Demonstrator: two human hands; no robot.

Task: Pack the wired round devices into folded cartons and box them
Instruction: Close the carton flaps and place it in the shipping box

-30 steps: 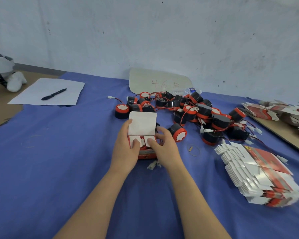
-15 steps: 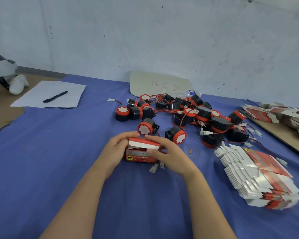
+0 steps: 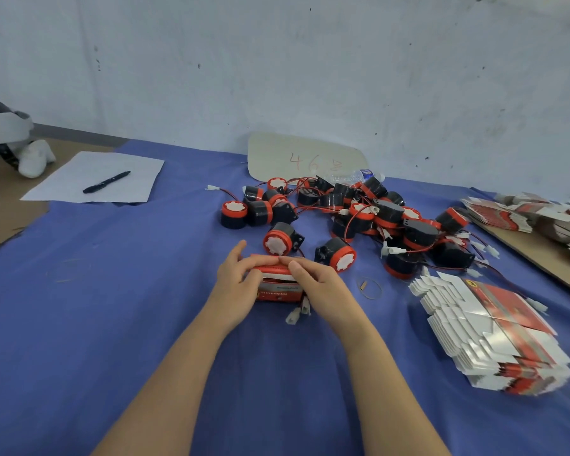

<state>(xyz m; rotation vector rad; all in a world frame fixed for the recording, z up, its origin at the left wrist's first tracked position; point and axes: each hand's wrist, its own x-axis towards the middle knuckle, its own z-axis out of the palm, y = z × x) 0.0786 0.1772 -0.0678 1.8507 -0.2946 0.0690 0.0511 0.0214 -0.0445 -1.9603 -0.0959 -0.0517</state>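
Note:
A small red and white carton (image 3: pixel 278 290) stands on the blue cloth in front of me. My left hand (image 3: pixel 236 281) holds its left side with the thumb on the lid. My right hand (image 3: pixel 320 286) holds its right side, fingers laid over the nearly closed top flap. Two white wire plugs (image 3: pixel 298 311) stick out under the carton's right end. Behind it lies a pile of black and red round devices (image 3: pixel 359 213) with red wires. A stack of flat unfolded cartons (image 3: pixel 494 330) lies to the right.
A white sheet with a black pen (image 3: pixel 106 182) lies at the far left. A beige card marked 46 (image 3: pixel 305 159) leans on the wall. More flat cartons (image 3: pixel 524 213) sit on a brown board at the right. A rubber band (image 3: pixel 369 287) lies by my right hand.
The carton's white top flap stood upright a second ago; both hands have folded it down over the carton, and it now lies almost flat under my fingers.

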